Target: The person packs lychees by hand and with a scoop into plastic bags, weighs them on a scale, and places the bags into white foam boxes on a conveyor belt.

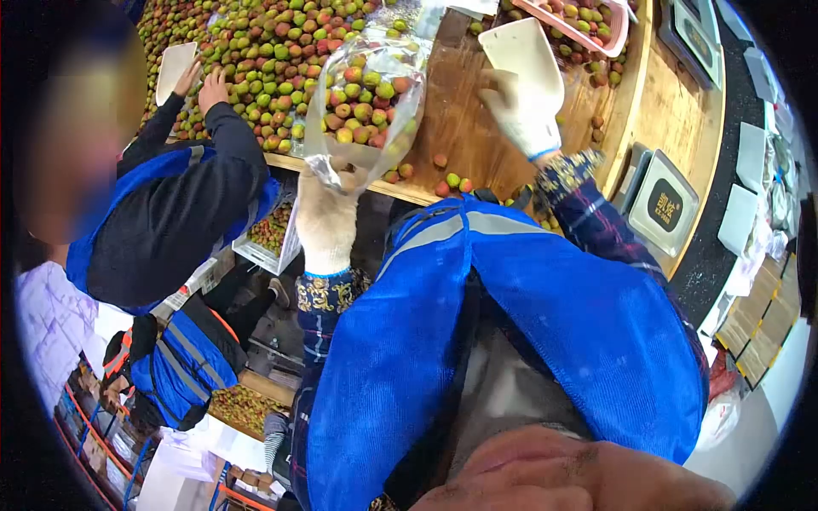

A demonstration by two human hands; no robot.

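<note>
Both of my hands wear white knit gloves. My left hand [326, 217] is closed on the gathered edge of a clear plastic bag [411, 136], at the front edge of the wooden table [464, 94]. Red and green lychees [366, 102] show through the bag. My right hand [521, 119] grips a white plastic scoop [532, 60] over the table, to the right of the bag. Its inside looks bare. A few loose lychees [453, 180] lie on the wood between my hands.
A large lychee heap [273, 51] covers the table's left. A pink basket [588, 34] of lychees stands at the back right, beside scales [665, 204]. At left, a co-worker in a blue vest [187, 183] reaches into the heap near another white scoop [175, 72].
</note>
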